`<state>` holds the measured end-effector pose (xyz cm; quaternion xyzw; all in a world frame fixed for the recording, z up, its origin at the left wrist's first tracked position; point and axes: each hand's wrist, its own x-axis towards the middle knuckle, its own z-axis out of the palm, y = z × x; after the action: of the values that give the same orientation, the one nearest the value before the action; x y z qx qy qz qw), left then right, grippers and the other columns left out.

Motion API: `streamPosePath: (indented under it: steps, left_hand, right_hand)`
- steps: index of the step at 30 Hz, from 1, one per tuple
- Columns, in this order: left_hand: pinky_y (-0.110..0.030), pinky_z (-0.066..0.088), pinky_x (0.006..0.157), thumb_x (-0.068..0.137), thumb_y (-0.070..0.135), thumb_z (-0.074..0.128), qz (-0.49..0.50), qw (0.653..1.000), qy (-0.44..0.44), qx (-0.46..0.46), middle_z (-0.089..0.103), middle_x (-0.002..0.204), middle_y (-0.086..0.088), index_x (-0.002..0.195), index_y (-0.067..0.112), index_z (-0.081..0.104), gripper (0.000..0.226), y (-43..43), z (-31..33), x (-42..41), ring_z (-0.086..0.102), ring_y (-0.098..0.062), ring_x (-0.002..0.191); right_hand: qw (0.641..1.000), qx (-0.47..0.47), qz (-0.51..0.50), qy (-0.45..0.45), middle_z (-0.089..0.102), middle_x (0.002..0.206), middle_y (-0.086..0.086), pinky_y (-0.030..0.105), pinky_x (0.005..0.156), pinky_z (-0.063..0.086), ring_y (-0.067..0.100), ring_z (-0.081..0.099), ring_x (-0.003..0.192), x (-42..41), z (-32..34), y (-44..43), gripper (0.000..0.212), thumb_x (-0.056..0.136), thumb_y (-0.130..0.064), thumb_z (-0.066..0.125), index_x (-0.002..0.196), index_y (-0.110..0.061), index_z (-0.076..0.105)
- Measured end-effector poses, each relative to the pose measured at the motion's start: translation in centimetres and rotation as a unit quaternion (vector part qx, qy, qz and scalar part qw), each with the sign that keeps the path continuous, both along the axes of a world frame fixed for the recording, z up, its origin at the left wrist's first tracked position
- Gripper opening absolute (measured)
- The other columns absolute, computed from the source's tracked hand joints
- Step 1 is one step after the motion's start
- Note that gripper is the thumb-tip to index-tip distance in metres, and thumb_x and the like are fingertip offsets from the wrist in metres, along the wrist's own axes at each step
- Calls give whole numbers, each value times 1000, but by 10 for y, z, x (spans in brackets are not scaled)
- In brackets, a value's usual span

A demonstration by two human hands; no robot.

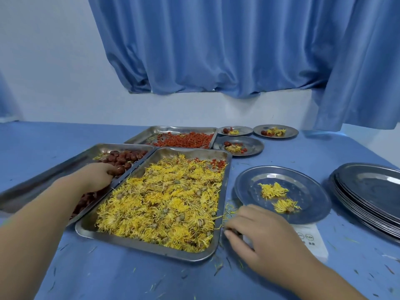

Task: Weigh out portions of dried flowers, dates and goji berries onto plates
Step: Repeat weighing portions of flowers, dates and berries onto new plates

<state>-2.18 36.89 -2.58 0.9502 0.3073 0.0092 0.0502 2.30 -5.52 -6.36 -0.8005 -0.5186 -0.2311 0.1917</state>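
A steel tray (86,231) full of yellow dried flowers (164,204) lies in front of me. To its left a tray (43,176) holds dark red dates (127,158); my left hand (97,176) reaches into it, fingers curled over dates. Behind, a third tray (149,132) holds orange goji berries (186,140). A round plate (249,185) with two dried flowers (273,190) sits on a white scale (311,241) to the right. My right hand (264,232) rests on the table by the scale's near left corner, fingers loosely bent.
Three small plates (251,144) with mixed portions stand at the back right. A stack of plates (368,191) sits at the far right. Loose petals litter the blue table (108,278). A blue curtain (216,50) hangs behind.
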Motion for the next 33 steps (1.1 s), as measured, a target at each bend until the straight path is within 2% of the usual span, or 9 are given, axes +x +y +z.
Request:
streamPosePath:
  steps: [4, 10, 15, 19, 22, 26, 27, 30, 33]
  left_hand:
    - [-35, 42, 100, 91, 2, 44, 19, 999, 6, -32, 57, 136, -10, 131, 14, 59, 45, 2, -8, 5, 54, -25, 119]
    - [-39, 51, 90, 88, -2, 48, 29, 990, -63, -122, 66, 111, -9, 99, 21, 67, 32, 10, -4, 0, 64, -27, 97]
    - [-36, 49, 88, 85, -6, 56, 13, 989, -55, -138, 68, 105, -7, 99, 18, 68, 30, 9, 4, -3, 64, -24, 97]
    - [-33, 40, 85, 82, 3, 71, 10, 978, -137, -159, 69, 102, -4, 98, 21, 66, 24, 6, 10, -10, 62, -20, 91]
    - [-32, 38, 81, 87, 17, 69, 4, 953, -232, -194, 67, 96, 6, 99, 29, 67, 17, -1, 19, -15, 60, -12, 87]
    - [-34, 53, 76, 93, 15, 63, -13, 879, -276, -388, 63, 66, 3, 110, 21, 68, 19, -35, 31, -11, 61, -19, 77]
    - [-34, 54, 75, 92, 13, 62, -32, 873, -260, -412, 65, 65, 1, 111, 19, 68, 20, -48, 33, -7, 63, -18, 76]
    - [-29, 53, 69, 91, 17, 64, -104, 878, -196, -424, 74, 93, -6, 110, 22, 70, 20, -97, 35, 5, 67, -15, 79]
    - [-19, 50, 59, 92, 25, 64, -176, 886, -166, -395, 74, 93, 2, 104, 31, 72, 16, -148, 37, 18, 64, -6, 69]
  right_hand:
    - [1000, 13, -6, 7, 50, 66, -14, 22, 51, 43, 7, 48, 62, 1, 0, -1, 25, 87, -36, 47, 71, -26, 62]
    - [1000, 12, -11, 13, 51, 65, -15, 21, 49, 41, 5, 48, 61, 1, 3, -1, 26, 88, -36, 45, 71, -28, 64]
    - [999, 20, -5, 28, 50, 64, -15, 25, 49, 44, 6, 47, 60, 1, 3, -2, 27, 88, -36, 45, 70, -28, 63]
    - [999, 25, -4, 36, 50, 63, -15, 23, 49, 43, 5, 47, 60, 1, 5, -5, 28, 88, -37, 43, 69, -28, 62]
    - [998, 44, -3, 46, 49, 62, -15, 25, 49, 44, 5, 47, 60, 3, 5, -6, 28, 89, -36, 45, 68, -27, 62]
    - [994, 86, -30, 57, 45, 60, -12, 31, 51, 44, 8, 45, 59, 6, 7, -11, 25, 87, -29, 53, 64, -22, 58]
    - [992, 104, -38, 62, 45, 60, -12, 31, 51, 44, 9, 45, 59, 8, 7, -14, 24, 86, -28, 54, 64, -21, 58]
    - [980, 164, -72, 88, 49, 60, -10, 30, 53, 43, 10, 48, 61, 14, 9, -22, 25, 88, -22, 59, 63, -20, 58]
    - [942, 272, -89, 175, 55, 59, -4, 24, 58, 41, 14, 52, 64, 21, 12, -30, 24, 85, -13, 63, 61, -17, 60]
